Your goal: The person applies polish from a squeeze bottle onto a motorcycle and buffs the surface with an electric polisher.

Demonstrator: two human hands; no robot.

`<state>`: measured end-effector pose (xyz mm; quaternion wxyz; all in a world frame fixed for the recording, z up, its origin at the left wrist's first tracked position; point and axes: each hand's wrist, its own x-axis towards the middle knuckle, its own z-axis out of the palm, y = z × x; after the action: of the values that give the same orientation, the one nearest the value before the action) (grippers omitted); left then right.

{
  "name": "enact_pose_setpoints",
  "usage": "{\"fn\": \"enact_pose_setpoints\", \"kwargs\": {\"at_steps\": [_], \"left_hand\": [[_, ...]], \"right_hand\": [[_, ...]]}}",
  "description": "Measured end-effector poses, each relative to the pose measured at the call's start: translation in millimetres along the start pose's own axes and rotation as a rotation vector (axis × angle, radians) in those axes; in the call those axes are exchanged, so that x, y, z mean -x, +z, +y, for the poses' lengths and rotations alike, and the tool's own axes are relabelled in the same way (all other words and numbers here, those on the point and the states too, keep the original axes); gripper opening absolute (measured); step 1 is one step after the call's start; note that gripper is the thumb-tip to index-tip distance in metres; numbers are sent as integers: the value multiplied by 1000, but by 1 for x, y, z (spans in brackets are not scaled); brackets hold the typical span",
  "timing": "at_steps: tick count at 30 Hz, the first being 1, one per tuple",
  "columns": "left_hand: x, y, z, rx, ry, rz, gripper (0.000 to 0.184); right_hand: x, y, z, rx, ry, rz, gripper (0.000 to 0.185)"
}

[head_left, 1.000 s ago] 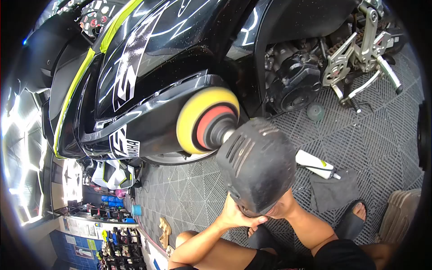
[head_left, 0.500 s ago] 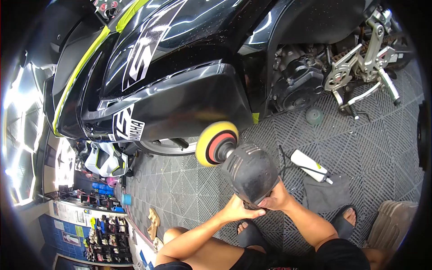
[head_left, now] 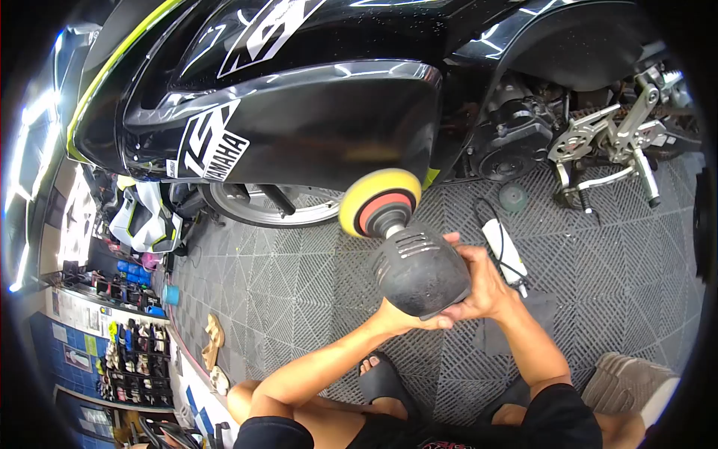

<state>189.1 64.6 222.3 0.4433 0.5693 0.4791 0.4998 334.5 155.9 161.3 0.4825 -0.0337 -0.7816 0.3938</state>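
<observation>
Polisher [head_left: 422, 273] is clasped by both hands [head_left: 485, 288], fingers [head_left: 473, 254] curled.

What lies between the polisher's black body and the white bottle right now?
In the head view, the right hand, gripping the polisher, comes between it and the white bottle.

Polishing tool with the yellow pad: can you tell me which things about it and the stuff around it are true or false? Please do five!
1. The left hand and the right hand both hold the polisher. True.
2. The pad has a blue outer part. False: its outer part is yellow.
3. The YAMAHA sticker is on the motorcycle. True.
4. The white bottle is standing upright. False: it lies on its side on the floor.
5. The left foot wears a sandal. True.
</observation>
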Motion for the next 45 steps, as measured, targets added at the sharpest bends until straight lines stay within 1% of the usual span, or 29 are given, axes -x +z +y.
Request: {"fn": "enact_pose_setpoints", "kwargs": {"at_steps": [2,5,6,9,10,13,16,19,20,22,25,27,29,30,32,34,35,36,37,39,40,42,43,44,45], "left_hand": [[-12,0,-13,-5,67,5,109],[-20,7,-18,188,143,53,103],[-26,8,-14,163,235,45,99],[-40,4,-9,77,376,8,100],[-43,3,-6,68,414,10,100],[-43,5,-4,94,419,21,96],[-32,12,-24,214,383,86,92],[-27,18,-35,278,277,132,89],[-30,21,-38,265,353,135,92],[-40,19,-28,278,397,66,94],[-49,18,-14,351,404,24,95],[-52,18,-3,378,388,-1,91],[-53,15,2,386,364,-29,90],[-51,13,-6,396,362,-41,91],[-46,13,-21,476,372,4,96],[-38,23,-33,621,394,117,104],[-33,23,-39,663,357,137,103],[-28,22,-45,705,321,154,103],[-25,21,-51,747,287,167,102],[-19,18,-64,782,320,178,97],[-16,15,-68,772,337,178,96],[-11,11,-72,736,378,190,93],[-11,9,-72,737,405,148,95],[-11,7,-71,739,429,108,97],[-14,6,-69,739,455,67,100]], "right_hand": [[-2,-3,11,32,-19,13,96],[-17,-14,9,131,-105,-13,99],[-21,-18,5,98,-70,-33,100],[-37,-30,-4,144,-127,-12,99],[-43,-32,-9,120,-106,-13,98],[-43,-30,-6,175,-192,6,97],[-40,-34,-18,312,-109,-76,96],[-34,-30,-15,283,-14,-99,94],[-34,-35,-17,324,-38,-97,95],[-40,-40,-24,299,-79,-60,97],[-47,-44,-23,243,-122,-17,103],[-52,-43,-23,261,-198,47,104],[-62,-42,-34,269,-182,1,105],[-60,-41,-35,287,-155,-34,104],[-53,-37,-29,309,-101,-101,101],[-50,-29,-23,329,-82,-143,96],[-48,-25,-20,339,-73,-164,94],[-41,-20,-17,335,2,-177,85],[-39,-17,-13,337,-17,-196,85],[-34,-15,-6,343,-46,-233,83],[-27,-14,-5,388,-19,-227,83],[-9,-15,2,368,67,-241,83],[-3,-19,5,358,110,-249,84],[0,-26,5,358,203,-294,86],[-5,-31,-5,468,237,-340,85]]}}
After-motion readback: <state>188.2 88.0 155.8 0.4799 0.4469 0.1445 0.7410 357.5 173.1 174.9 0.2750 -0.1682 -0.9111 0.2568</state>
